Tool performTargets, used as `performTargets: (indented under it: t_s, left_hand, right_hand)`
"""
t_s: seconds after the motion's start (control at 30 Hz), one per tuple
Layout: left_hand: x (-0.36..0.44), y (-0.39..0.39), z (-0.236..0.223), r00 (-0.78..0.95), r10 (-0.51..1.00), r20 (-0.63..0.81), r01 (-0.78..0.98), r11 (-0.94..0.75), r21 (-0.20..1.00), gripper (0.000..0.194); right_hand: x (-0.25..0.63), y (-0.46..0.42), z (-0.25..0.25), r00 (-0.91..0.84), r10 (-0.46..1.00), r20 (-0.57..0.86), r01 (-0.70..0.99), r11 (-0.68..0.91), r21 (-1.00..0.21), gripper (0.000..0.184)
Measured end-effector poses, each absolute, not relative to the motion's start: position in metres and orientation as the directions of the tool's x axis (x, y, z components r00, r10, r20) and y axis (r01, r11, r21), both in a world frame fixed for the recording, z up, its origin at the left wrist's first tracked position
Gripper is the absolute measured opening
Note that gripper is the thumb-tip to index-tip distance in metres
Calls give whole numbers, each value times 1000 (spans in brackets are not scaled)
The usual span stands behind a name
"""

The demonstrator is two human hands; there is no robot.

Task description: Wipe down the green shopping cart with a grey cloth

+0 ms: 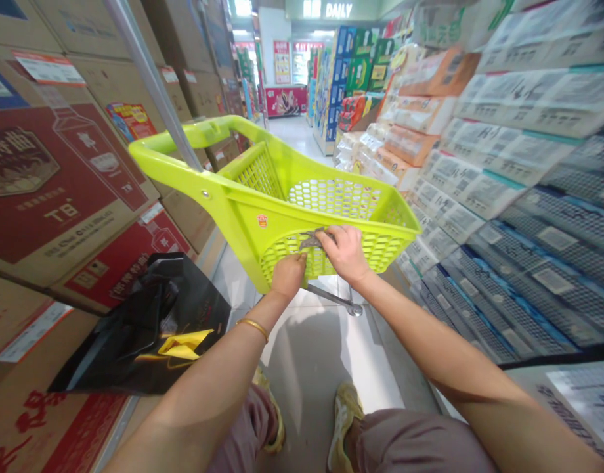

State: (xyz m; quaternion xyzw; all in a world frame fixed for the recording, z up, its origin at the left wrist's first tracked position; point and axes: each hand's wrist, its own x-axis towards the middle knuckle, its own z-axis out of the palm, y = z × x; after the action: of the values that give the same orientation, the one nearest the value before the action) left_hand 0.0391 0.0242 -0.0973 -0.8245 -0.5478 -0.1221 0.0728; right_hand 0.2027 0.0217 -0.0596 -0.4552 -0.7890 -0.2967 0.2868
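The right hand (345, 253) pinches a grey cloth (312, 240) against the side of 1 green cart (243, 209), mid-aisle. The left hand (288, 274) presses the lattice below; its fingertips are obscured, grip undeterminable. The cart's wheels are mostly hidden.

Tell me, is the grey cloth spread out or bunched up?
Bunched up: the grey cloth looks small and creased at the right hand, against the cart.

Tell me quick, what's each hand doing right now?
Left hand: fingers curled closed at the side of the green cart; whether it grips anything can't be told.
Right hand: closed on a crumpled grey cloth.
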Motion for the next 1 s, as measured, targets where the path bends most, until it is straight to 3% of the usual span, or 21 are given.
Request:
performTargets:
  t_s: [0.17,0.53,0.83,1.0]
  left_hand:
    - [40,22,-94,368,896,248,925,-379,-1,30]
    - [40,19,-87,387,883,266,918,-395,-24,28]
    - [42,16,-81,367,892,264,927,-376,-19,33]
    - [51,6,-68,422,801,426,880,-475,21,36]
  right_hand:
    - [200,19,-66,-431,597,677,882,435,179,29]
    - [203,5,-132,-690,577,438,719,616,321,22]
    - [205,17,-60,-486,550,680,858,450,249,26]
    - [206,17,-36,-396,462,794,887,415,201,27]
